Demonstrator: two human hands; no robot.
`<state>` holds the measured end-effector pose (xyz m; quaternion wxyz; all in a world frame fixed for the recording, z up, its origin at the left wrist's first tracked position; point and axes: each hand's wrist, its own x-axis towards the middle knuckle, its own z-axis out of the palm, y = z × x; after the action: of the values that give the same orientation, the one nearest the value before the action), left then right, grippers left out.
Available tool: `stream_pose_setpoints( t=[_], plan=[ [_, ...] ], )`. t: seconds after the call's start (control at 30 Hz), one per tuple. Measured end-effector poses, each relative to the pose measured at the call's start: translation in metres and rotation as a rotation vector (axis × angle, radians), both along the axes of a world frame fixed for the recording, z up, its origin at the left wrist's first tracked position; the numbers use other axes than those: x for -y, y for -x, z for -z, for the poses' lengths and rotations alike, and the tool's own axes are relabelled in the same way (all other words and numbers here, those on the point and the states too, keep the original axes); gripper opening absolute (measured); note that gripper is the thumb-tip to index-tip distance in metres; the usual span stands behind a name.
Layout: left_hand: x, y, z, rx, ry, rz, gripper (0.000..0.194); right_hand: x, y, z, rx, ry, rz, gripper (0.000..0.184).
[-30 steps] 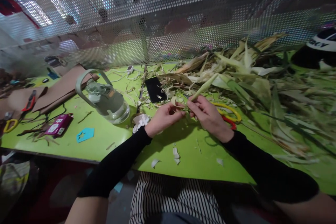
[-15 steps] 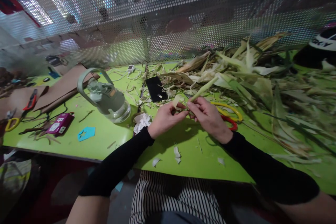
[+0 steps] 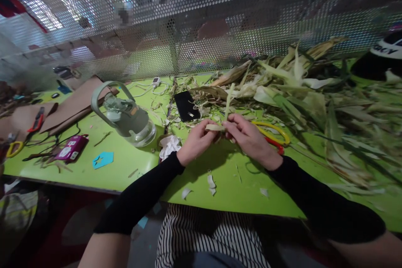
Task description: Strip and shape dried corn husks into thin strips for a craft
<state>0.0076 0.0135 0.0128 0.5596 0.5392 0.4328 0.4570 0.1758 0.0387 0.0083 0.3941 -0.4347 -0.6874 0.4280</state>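
Both hands meet above the green table [image 3: 194, 194], pinching a pale green corn husk strip [image 3: 229, 101]. My left hand [image 3: 198, 140] is closed on a folded part of the strip, which curls flat over its fingertips. With thumb and fingers pressed together, my right hand [image 3: 248, 137] grips it close by, and the strip's long end points up and away. The fingertips hide where the parts cross. Just behind the right hand lie scissors with yellow and red handles [image 3: 276, 134], partly covered by it. Small husk scraps [image 3: 211, 184] lie on the table below the hands.
A big heap of corn husks [image 3: 292, 88] spreads over the right side. Left of the hands are a black phone [image 3: 186, 106], a green water bottle [image 3: 128, 117] and crumpled white tissue [image 3: 170, 146]. Perforated metal mesh [image 3: 150, 29] stands behind the table.
The strip's long end has swung from slanting right to nearly upright. Its part at my left fingertips now lies flatter across them. Both hands stay almost in place.
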Motion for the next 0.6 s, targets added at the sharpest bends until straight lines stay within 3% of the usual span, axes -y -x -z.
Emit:
stream_pose_setpoints(
  t=[0.23, 0.43, 0.6],
  plan=[
    [-0.006, 0.005, 0.001, 0.027, 0.014, 0.130, 0.021, 0.000, -0.001, -0.006, 0.055, -0.059, -0.037, 0.031],
    [-0.002, 0.006, -0.005, -0.016, 0.070, 0.055, 0.026, 0.003, 0.001, -0.010, 0.009, 0.005, -0.017, 0.026],
    [-0.001, 0.005, -0.003, -0.008, 0.106, 0.078, 0.031, 0.005, 0.000, -0.014, -0.052, 0.094, -0.035, 0.012]
  ],
)
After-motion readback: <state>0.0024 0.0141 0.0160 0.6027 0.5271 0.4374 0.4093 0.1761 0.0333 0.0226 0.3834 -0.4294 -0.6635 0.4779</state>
